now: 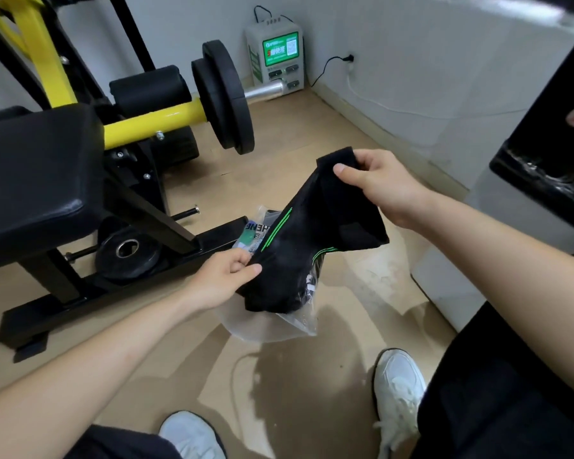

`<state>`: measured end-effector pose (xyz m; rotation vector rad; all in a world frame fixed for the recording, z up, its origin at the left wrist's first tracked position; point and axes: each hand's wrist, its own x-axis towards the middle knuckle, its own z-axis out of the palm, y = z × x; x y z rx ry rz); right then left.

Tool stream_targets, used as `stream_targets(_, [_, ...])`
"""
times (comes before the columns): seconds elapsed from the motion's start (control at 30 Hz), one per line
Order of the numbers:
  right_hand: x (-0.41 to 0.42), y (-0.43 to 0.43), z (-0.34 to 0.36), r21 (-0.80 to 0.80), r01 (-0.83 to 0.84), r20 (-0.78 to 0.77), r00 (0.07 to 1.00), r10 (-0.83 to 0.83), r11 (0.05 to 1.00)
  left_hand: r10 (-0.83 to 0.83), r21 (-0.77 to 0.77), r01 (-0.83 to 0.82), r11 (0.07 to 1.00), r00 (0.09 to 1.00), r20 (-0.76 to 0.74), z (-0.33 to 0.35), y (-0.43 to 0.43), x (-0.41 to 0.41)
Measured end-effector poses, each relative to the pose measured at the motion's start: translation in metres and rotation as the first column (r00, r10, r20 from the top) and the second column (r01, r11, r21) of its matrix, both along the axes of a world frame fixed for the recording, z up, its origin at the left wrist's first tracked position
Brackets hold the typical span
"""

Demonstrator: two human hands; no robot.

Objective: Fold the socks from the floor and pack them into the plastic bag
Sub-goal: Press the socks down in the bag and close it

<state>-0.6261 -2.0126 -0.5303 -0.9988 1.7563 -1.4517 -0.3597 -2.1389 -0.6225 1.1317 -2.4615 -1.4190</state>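
Black fabric socks with thin green stripes held in air, stretched slantwise between both hands. Right hand grips upper end, thumb on top, fingers curled behind. Left hand pinches lower end between thumb and fingers. Clear crinkled plastic bag lies on tan floor directly under socks, just beside base rail of black-and-yellow weight bench. White sneaker near floor's front edge.

1. The tan floor I look down on meets white walls.
2. A black padded bench stands to my left, its yellow bar carrying black weight plates.
3. A white charging kiosk sits in the floor's far corner.
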Motion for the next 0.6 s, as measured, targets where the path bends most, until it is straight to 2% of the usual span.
stream_targets(0.17, [-0.027,0.002,-0.006,0.064,0.074,0.003,0.997,-0.074,0.995,-0.018,-0.009,0.018,1.0,1.0,0.022,0.0,-0.025,0.015])
stream_targets(0.27, [-0.035,0.002,-0.009,0.069,0.128,0.019,0.991,-0.129,0.989,0.104,0.034,-0.104,0.994,0.994,0.019,0.005,-0.031,0.014])
stream_targets(0.37, [-0.035,0.003,-0.014,0.1,0.17,-0.024,0.985,-0.168,0.98,0.265,0.108,-0.259,0.96,0.963,-0.052,0.016,-0.033,0.01])
stream_targets(0.5, [-0.031,0.004,-0.021,0.176,0.135,-0.085,0.989,-0.122,0.975,0.442,0.135,-0.424,0.895,0.882,-0.16,0.028,-0.034,0.001])
stream_targets(0.6, [-0.023,0.002,-0.026,0.227,0.074,-0.092,0.994,-0.055,0.971,0.481,0.121,-0.465,0.877,0.849,-0.22,0.036,-0.031,-0.005])
